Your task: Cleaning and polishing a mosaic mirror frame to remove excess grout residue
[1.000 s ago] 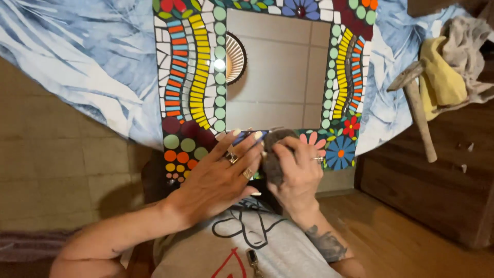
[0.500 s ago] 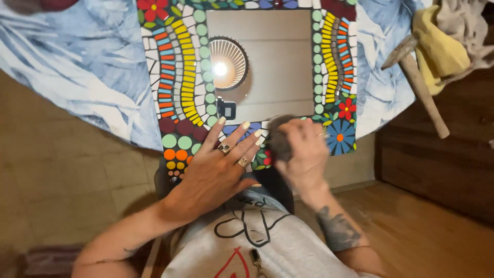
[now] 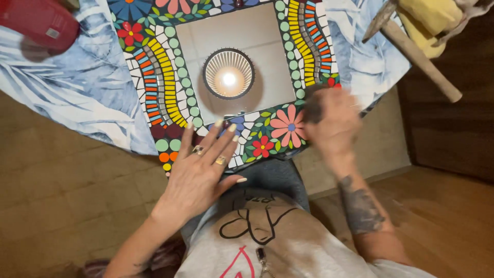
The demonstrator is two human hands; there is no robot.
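Item: square mirror with a multicoloured mosaic tile frame [image 3: 164, 98], lying flat on a tabletop covered by a blue-and-white leaf-print cloth [image 3: 77, 98]. The near edge of the frame overhangs the tabletop, above your lap. The frame carries wavy bands of yellow, orange and blue tiles on both sides, green dots round the glass, and pink, red and blue flowers along the near and far edges. The glass reflects a round ribbed ceiling lamp [image 3: 228, 73], lit.

Your left hand [image 3: 200, 172]: laid flat on the near-left corner of the frame, palm down, fingers spread and straight, holding nothing. Long pale nails; rings on two fingers. The fingertips reach the white tiles just below the glass.

Your right hand [image 3: 334, 123]: at the near-right corner of the frame, blurred by movement. Its grip is closed round a dark grey pad [image 3: 312, 110], which is pressed on the tiles beside the large pink flower. What the pad is made of cannot be told. Tattooed forearm behind it.

Other items:
- Hammer with a wooden handle [image 3: 411, 49], lying at the right, beyond the tabletop edge, head towards the mirror.
- Yellow cloth [image 3: 429, 15] just behind the hammer, at the top right.
- Red object [image 3: 38, 20] on the printed cloth at the far left, partly cut off.

Below: your grey printed shirt, tan tiled floor at left, wooden floor at right.
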